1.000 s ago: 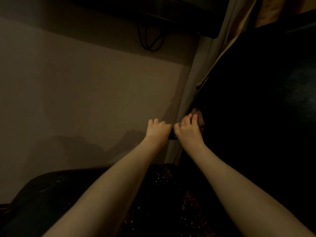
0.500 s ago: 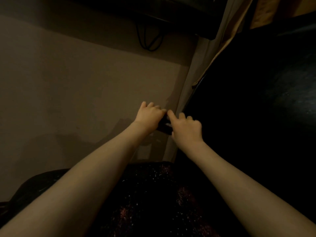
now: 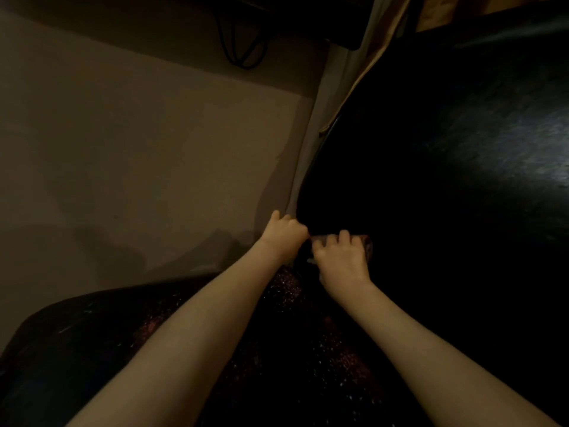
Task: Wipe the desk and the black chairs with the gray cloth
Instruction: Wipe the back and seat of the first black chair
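A large black chair (image 3: 462, 180) fills the right side in dim light. My right hand (image 3: 341, 260) lies against its lower left part with the fingers curled over a gray cloth (image 3: 367, 244). A small bit of the cloth shows past my fingertips. My left hand (image 3: 284, 234) is right beside it, touching it, with the fingers curled at the chair's left edge. What exactly it grips is lost in the dark. No desk surface can be made out.
Another black seat (image 3: 61, 349) sits at the lower left. A pale fabric strip (image 3: 308, 149) hangs along the chair's left edge over a beige floor (image 3: 123, 149). Black cables (image 3: 243, 50) dangle under dark furniture at the top. Dark sparkly clothing (image 3: 292, 334) lies below my arms.
My right hand has slid a little right onto the chair, and the cloth now shows past its fingers. My left hand stays curled at the chair's edge.
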The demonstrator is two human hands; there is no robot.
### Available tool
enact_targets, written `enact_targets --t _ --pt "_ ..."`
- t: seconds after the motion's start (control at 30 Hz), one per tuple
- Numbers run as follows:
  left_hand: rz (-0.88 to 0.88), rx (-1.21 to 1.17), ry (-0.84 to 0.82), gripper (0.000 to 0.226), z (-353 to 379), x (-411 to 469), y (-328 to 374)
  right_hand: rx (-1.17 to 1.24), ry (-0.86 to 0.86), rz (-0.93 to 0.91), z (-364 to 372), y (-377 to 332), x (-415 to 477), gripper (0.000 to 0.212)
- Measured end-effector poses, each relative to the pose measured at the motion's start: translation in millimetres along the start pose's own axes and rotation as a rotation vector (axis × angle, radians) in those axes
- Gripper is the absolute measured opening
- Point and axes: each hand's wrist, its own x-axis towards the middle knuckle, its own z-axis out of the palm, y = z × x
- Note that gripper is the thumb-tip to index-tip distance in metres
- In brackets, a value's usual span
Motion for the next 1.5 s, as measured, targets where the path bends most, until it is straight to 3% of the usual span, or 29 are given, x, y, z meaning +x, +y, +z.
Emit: enact_targets --t 0.1,0.17,0.33,0.47,0.53,0.67,0.77,0.87,0.93,1.03,1.1,1.3,1.5 --pt "0.094 0.124 -0.217 0.031 4 -12 5 0.374 -0.337 0.123 -12 -12 -6 0.032" --pt "0.112 0.162 -0.280 0.033 1 -17 2 0.507 -0.410 0.185 -22 -16 -6 0.032" --pt "0.057 0.102 -0.046 0.035 -39 -21 -24 0.293 -0.026 0.073 -52 0 -3 0.030" --pt "-0.071 -0.013 0.259 0.037 -52 -10 -29 -0.111 0.353 0.049 -61 25 17 0.029" --pt "-0.146 -0.083 0.319 0.039 -48 -2 -26 -0.175 0.260 0.080 -67 31 26 0.034" --pt "-0.118 -0.116 0.207 0.044 -18 10 -5 -0.204 -0.005 0.102 -37 17 20 0.054" --pt "-0.106 -0.246 0.257 0.042 6 12 6 -0.209 0.059 0.057 -7 8 14 0.057" --pt "-0.106 -0.288 0.288 0.042 16 13 7 -0.311 0.070 0.017 -4 2 9 0.047" --pt "-0.117 -0.239 0.210 0.039 24 10 10 -0.316 -0.004 -0.021 -9 -2 1 0.039" --pt "-0.055 -0.058 -0.065 0.030 34 -1 21 -0.145 -0.161 -0.130 9 -11 -11 0.035" --pt "0.023 -0.010 -0.150 0.025 35 -10 22 -0.026 -0.226 -0.071 5 -13 -18 0.033" --pt "0.138 0.158 -0.113 0.032 -8 -24 1 0.334 -0.216 0.106 -28 -6 -26 0.027" --pt "0.146 0.161 0.020 0.032 -50 -37 2 0.400 -0.072 0.168 -60 17 -36 0.029"
